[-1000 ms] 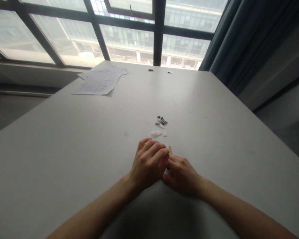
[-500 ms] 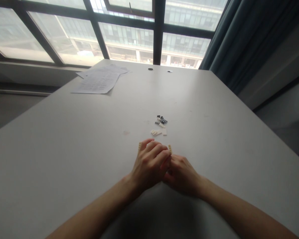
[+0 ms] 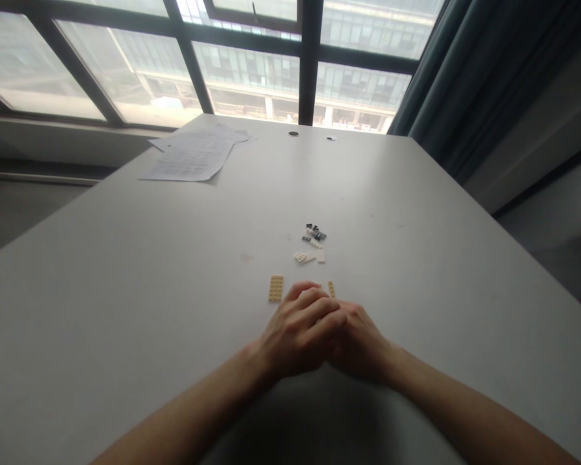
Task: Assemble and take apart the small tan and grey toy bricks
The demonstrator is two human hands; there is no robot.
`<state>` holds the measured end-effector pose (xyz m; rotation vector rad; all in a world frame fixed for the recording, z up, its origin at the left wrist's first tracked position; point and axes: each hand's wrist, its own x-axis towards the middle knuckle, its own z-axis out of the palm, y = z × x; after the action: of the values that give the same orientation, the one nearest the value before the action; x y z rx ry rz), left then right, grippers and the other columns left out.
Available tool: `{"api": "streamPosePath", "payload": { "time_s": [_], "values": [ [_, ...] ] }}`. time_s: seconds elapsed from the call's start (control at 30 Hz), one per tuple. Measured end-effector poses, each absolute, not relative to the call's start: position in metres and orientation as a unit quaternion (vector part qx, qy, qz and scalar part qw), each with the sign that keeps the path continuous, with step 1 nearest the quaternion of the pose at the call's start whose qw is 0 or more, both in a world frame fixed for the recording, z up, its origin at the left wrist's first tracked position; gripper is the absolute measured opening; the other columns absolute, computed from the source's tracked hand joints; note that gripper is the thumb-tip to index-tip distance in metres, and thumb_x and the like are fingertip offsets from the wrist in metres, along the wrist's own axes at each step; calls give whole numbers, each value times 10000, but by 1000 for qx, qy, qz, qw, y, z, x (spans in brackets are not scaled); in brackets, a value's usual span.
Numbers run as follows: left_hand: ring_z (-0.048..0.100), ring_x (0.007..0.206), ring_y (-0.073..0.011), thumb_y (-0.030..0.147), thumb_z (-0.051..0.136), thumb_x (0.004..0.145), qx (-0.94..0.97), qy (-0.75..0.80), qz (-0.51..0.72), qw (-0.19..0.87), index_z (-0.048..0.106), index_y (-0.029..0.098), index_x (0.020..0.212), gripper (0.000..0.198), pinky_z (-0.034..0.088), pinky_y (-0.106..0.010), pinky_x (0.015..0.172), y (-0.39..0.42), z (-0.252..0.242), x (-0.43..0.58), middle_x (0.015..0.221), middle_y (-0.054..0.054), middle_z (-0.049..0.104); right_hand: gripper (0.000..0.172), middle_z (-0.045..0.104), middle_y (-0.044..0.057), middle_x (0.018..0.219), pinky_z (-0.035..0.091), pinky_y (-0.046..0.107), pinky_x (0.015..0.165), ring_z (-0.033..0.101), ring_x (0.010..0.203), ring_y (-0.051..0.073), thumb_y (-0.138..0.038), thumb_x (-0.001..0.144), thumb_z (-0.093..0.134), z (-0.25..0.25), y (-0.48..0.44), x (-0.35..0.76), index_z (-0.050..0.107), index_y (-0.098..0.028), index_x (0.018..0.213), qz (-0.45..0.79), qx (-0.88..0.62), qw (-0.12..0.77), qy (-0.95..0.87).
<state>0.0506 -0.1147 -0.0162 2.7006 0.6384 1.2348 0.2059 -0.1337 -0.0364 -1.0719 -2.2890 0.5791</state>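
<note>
My left hand point(image 3: 303, 332) has its fingers curled and laps over the fingers of my right hand point(image 3: 361, 336). Both hands are closed together near the front of the table, and whatever lies between them is hidden. Just left of my left hand, a tan studded building plate point(image 3: 275, 289) lies flat. A narrow tan studded strip point(image 3: 332, 289) shows beyond my right hand, its near end close to the fingers. A little farther off are white flat pieces point(image 3: 300, 258) and a small white tile point(image 3: 321, 256).
Behind the white pieces sits a small heap of dark grey and white brick pieces point(image 3: 317, 234). Printed sheets point(image 3: 188, 155) lie at the table's far left. Two round holes point(image 3: 294, 134) are near the back edge, below the windows. A dark curtain point(image 3: 440, 84) hangs at right.
My left hand has shifted slightly right and toward me, further over my right hand. The tan plate, mostly covered before, is now in full view.
</note>
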Motion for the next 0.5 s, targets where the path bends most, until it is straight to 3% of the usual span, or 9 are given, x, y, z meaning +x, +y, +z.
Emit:
{"api": "streamPosePath", "payload": {
  "time_s": [0.27,0.5],
  "values": [
    [574,807,-171,156,510,832,883,215,413,55,593,198,960,158,422,-371,891,-117,-17,50,840,-38,673,165,694,95,947,505,302,789,649,894,208,-123,781,511,-37,-134,203,612,-159,906,206,-392,279,-852],
    [598,815,-185,154,521,835,886,189,416,71,579,182,983,162,447,-342,792,-115,-21,50,884,-65,685,130,693,87,919,502,303,779,640,887,205,-148,801,521,-37,-135,201,611,-169,893,192,-401,278,-852]
  ]
}}
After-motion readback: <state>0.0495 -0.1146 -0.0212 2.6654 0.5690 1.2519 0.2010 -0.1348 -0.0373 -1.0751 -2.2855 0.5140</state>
